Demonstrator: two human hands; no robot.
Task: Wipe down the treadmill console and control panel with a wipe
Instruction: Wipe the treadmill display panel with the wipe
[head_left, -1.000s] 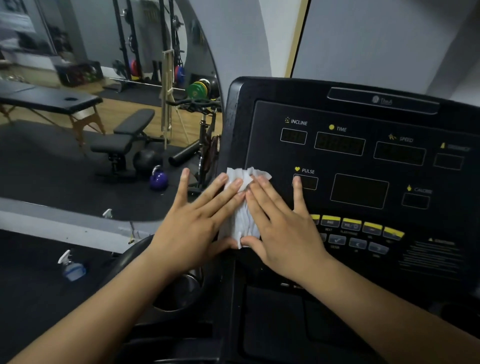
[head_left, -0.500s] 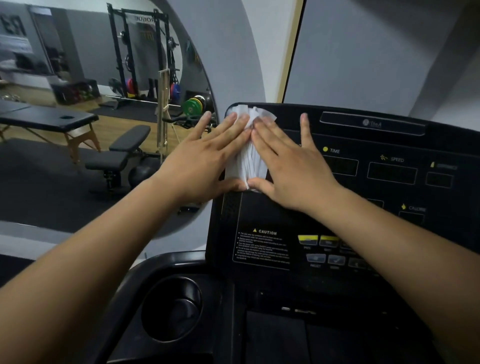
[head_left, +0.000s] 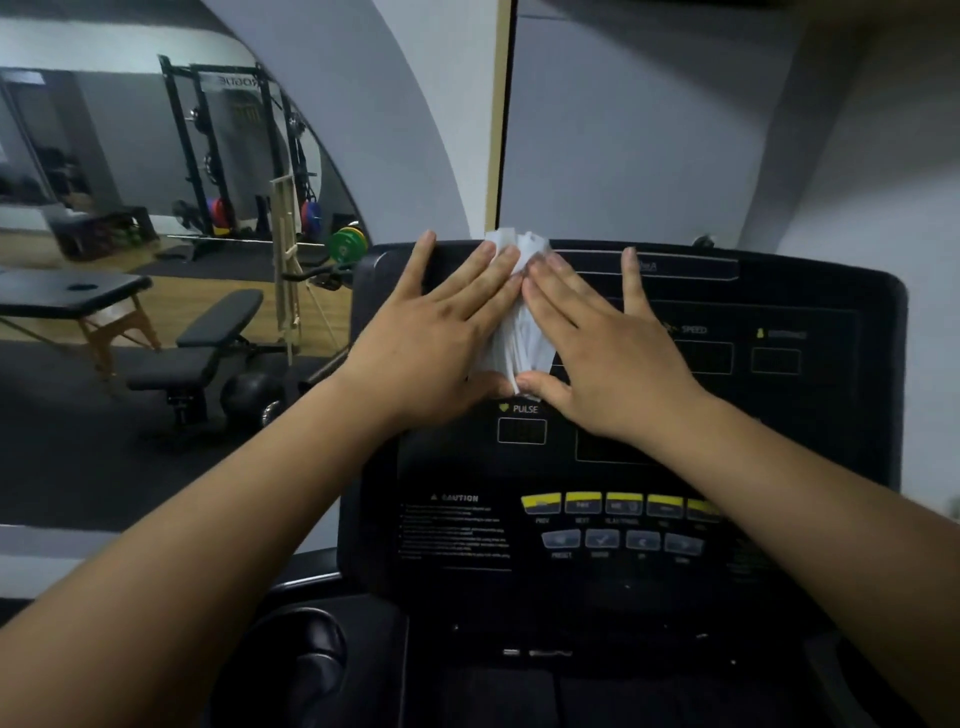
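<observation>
Hands flat and spread, side by side on the upper face of the black plastic treadmill console (head_left: 810, 312): left hand (head_left: 431, 343) and right hand (head_left: 605, 353), fingers extended, neither curled into a grip. Between them, pressed against the panel, a crumpled white disposable wipe (head_left: 522, 332), pinned under the inner fingers and thumbs, its top edge poking just past the console's upper rim.

Head view only (nothing else to go on). Risks, as a judgement: wipe bunched into a narrow strip, so little cloth actually touching the panel and streaks or missed patches likely. Held by pressure alone, so liable to slip out or drop behind the rim. Lower down, yellow and grey rectangular control buttons (head_left: 602, 504) uncovered; heavy palm pressure there could trigger a setting. Moisture near the small dark display windows (head_left: 522, 431) also a concern.
</observation>
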